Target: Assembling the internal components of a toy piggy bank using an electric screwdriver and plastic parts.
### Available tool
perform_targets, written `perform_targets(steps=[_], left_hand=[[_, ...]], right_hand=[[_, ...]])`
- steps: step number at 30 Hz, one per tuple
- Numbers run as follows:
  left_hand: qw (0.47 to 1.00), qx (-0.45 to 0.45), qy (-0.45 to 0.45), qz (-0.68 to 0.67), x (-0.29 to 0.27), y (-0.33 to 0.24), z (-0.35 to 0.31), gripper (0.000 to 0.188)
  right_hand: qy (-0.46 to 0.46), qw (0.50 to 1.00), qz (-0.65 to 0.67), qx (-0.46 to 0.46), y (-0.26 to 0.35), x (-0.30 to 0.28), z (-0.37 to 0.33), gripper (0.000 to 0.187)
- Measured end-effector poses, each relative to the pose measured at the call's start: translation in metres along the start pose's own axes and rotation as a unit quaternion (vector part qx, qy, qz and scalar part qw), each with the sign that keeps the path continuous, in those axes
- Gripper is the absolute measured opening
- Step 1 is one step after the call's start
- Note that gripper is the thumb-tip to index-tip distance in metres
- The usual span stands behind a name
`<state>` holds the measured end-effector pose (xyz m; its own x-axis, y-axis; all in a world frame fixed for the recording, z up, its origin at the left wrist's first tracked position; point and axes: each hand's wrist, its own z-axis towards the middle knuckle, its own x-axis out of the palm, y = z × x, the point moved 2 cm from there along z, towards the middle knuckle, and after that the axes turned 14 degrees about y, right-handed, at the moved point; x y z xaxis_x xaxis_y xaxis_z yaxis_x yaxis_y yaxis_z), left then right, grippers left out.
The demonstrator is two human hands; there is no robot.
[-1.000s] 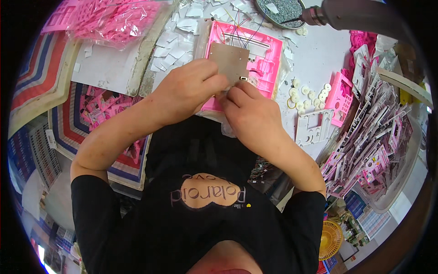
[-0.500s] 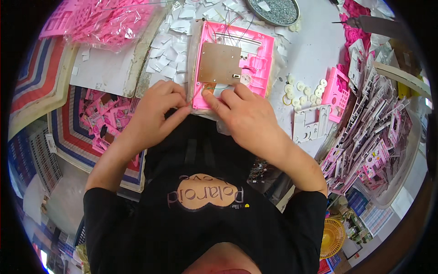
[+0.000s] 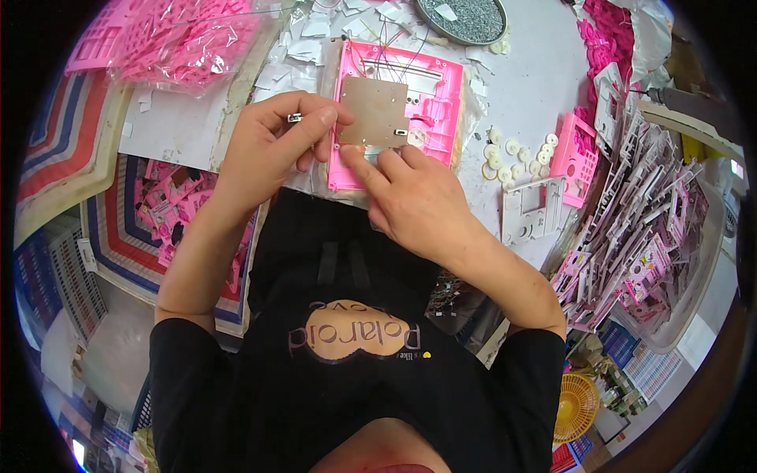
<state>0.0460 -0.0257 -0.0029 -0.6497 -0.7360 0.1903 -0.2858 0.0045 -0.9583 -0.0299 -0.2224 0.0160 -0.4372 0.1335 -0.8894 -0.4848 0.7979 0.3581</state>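
Note:
A pink plastic housing (image 3: 449,94) lies open-side up in front of me, with a flat brown circuit board (image 3: 371,110) inside and thin wires at its far end. My left hand (image 3: 276,146) is raised over the housing's left edge, thumb and index finger pinched together. A small metal-and-black part (image 3: 295,118), like a slide switch, shows between its fingers. My right hand (image 3: 418,193) rests at the near end of the housing, its index finger stretched to the board's near edge. The other fingertips lie apart beside it, and the thumb hangs by the housing's near rim.
Paper slips (image 3: 303,49) are scattered at the far left, near a bag of pink parts (image 3: 189,47). A round tray of small metal pieces (image 3: 465,20) stands at the back. White discs (image 3: 516,154), a white frame (image 3: 532,209) and a heaped tub (image 3: 694,315) are on the right.
My left hand has lifted from the housing's near-left corner, moving farther away and turning to show the small part. My right hand stays by the board; the housing has shifted slightly left.

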Motion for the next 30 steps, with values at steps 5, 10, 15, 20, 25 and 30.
perform_targets(steps=[5, 10, 15, 20, 25, 30], left_hand=[[0.995, 0.008, 0.016, -0.096, 0.001, 0.012, 0.007, 0.023], [0.993, 0.052, -0.02, -0.103, 0.012, 0.011, 0.008, 0.015], [0.992, 0.093, -0.028, -0.083, 0.019, 0.009, 0.004, 0.013], [0.989, 0.111, -0.027, 0.09, 0.031, -0.003, -0.001, 0.012], [0.971, 0.142, 0.019, 0.193, 0.042, -0.008, -0.007, 0.016], [0.958, 0.118, 0.064, 0.252, 0.05, -0.012, 0.0, 0.02]], right_hand=[[0.017, 1.0, -0.001, -0.011, -0.003, -0.002, 0.001, 0.067], [0.03, 0.998, 0.001, -0.06, -0.011, -0.007, -0.004, 0.059], [-0.009, 0.997, 0.036, -0.072, -0.022, -0.004, -0.004, 0.055], [-0.029, 0.998, -0.045, -0.022, -0.004, 0.005, -0.007, 0.059], [-0.136, 0.974, 0.183, -0.014, -0.028, -0.016, -0.016, 0.048], [-0.227, 0.919, 0.311, -0.081, -0.033, -0.03, -0.022, 0.029]])
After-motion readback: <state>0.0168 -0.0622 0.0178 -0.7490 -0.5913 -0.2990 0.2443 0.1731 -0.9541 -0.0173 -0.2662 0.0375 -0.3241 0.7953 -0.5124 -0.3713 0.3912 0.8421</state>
